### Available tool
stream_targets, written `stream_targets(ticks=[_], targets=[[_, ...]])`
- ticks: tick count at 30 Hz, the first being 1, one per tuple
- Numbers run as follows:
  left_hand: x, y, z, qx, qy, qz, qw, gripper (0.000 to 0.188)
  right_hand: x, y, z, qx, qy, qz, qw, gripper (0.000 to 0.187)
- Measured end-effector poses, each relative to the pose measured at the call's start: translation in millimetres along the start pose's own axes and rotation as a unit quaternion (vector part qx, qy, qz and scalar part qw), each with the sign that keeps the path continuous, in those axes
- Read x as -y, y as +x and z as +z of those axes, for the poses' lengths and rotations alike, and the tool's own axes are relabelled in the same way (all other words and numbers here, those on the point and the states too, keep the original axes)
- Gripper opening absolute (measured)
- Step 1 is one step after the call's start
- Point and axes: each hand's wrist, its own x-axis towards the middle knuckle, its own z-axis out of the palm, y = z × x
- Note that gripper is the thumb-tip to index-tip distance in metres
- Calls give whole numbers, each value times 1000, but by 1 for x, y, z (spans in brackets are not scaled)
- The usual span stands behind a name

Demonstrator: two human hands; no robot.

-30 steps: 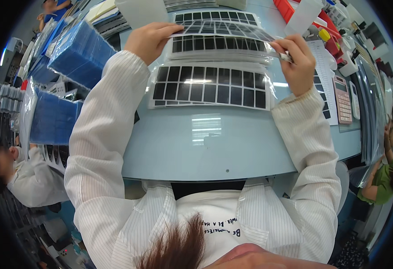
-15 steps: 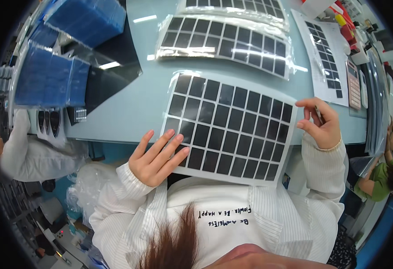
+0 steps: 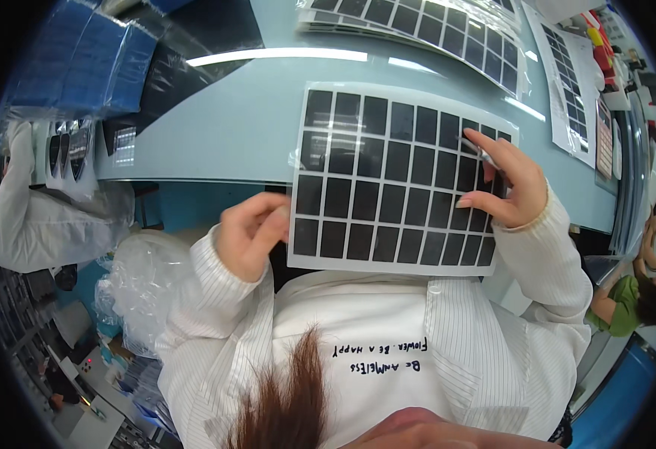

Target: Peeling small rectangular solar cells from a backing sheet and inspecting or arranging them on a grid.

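Observation:
A white-backed sheet of black rectangles [image 3: 373, 161] lies partly on the table and reaches over its near edge toward me. At the sheet's left edge my left hand [image 3: 253, 236] is closed, with thumb and fingertips pinching the border. My right hand [image 3: 515, 179] is over the sheet's right side, holding a slim, silvery pointed tool [image 3: 481, 152] between curled fingers. Its thumb and index finger are apart, with their tips over the rectangles. What kind of tool it is cannot be made out.
More sheets of black rectangles [image 3: 447, 31] in clear wrap lie beyond. Blue film-wrapped stacks [image 3: 73, 63] stand at the far left on dark sheets. On the right are a printed sheet [image 3: 567, 90] and a pink calculator [image 3: 604, 138]. People sit on both sides.
My left hand has gone from lying spread on the sheet to pinching its left edge. My right hand has moved left over the sheet. The sheet has turned slightly.

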Motion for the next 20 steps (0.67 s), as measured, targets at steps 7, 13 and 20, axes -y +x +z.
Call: stream_targets(ticks=[7, 13, 20], targets=[[4, 24, 21, 1, -70, -103, 992, 29, 46, 8, -6, -38, 19, -131, 991, 35], [3, 19, 30, 2, -84, -49, 995, 25, 82, 28, 52, -70, 68, -208, 973, 26], [11, 10, 31, -40, -80, -63, 994, 23, 93, 46, 80, -68, 3, -279, 958, 21]])
